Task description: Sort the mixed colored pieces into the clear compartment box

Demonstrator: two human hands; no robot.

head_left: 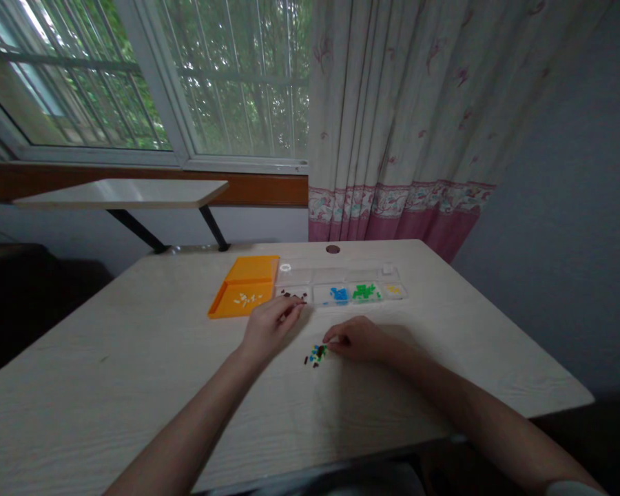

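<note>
A small heap of mixed coloured beads [316, 355] lies on the pale wooden table [134, 372]. My right hand [355, 339] rests beside the heap, fingers curled in a pinch at its right edge. My left hand [269, 324] reaches toward the clear divided box [341, 284], its fingertips pinched together over the compartment of dark brown beads [291, 295]. What either pinch holds is too small to see. Other compartments hold blue beads [339, 294], green beads [365, 292] and yellow beads [393, 290].
An orange tray [245, 295] with a few pale pieces sits left of the box. A round hole [333, 249] is in the table's far edge. Behind are a small shelf [124, 193], a window and a pink-hemmed curtain [397, 138].
</note>
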